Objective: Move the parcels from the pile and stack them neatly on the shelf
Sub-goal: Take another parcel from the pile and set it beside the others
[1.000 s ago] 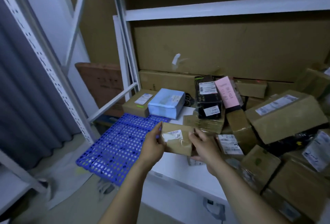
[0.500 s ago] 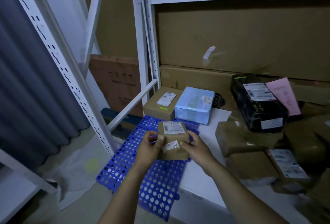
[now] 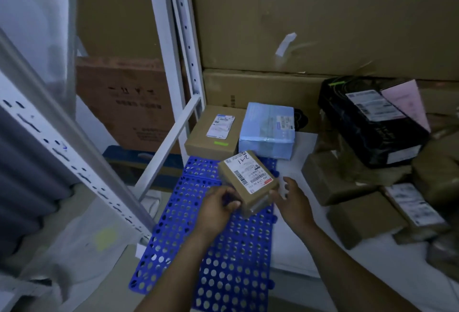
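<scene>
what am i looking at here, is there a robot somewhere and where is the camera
There is no robot here: a person is working with two bare hands. All the pictures come from one wide-angle camera worn on the person's head. It looks forward and down, so the arms reach in from the bottom.

The left hand grips a small parcel with a white label on top, tilted above a blue mat full of holes. The right hand is open beside it; whether it touches is hard to tell.

At the mat's far end a brown box and a blue parcel stand side by side. On the right lies the pile: brown parcels and a black parcel. The white posts belong to the shelf frame.
</scene>
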